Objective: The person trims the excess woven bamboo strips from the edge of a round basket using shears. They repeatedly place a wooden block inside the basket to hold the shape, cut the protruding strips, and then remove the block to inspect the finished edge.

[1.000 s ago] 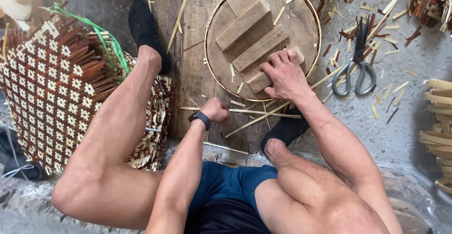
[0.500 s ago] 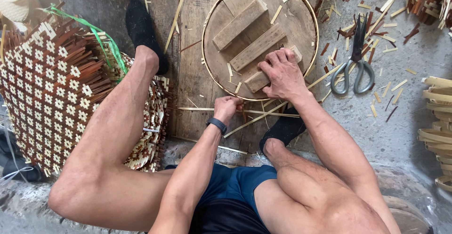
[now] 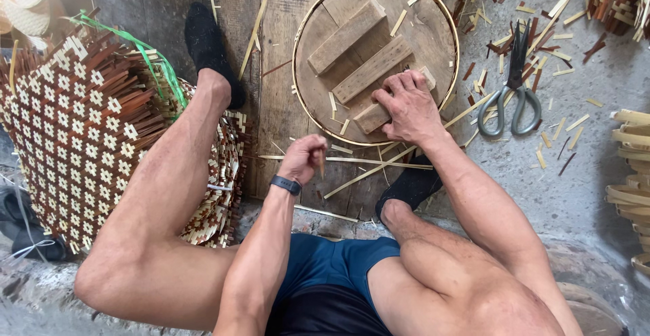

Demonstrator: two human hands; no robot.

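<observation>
Round wooden form [image 3: 433,31] under right hand [image 3: 406,109]; left hand [image 3: 305,160] pinches strip [image 3: 321,167].

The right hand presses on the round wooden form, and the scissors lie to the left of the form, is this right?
Not quite. In the head view the right hand presses on the round wooden form, but the scissors lie to its right, on the grey floor.

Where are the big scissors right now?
In the head view, the scissors lie on the grey floor to the right of the round wooden form, just beyond the right hand, among scattered bamboo scraps.
</observation>
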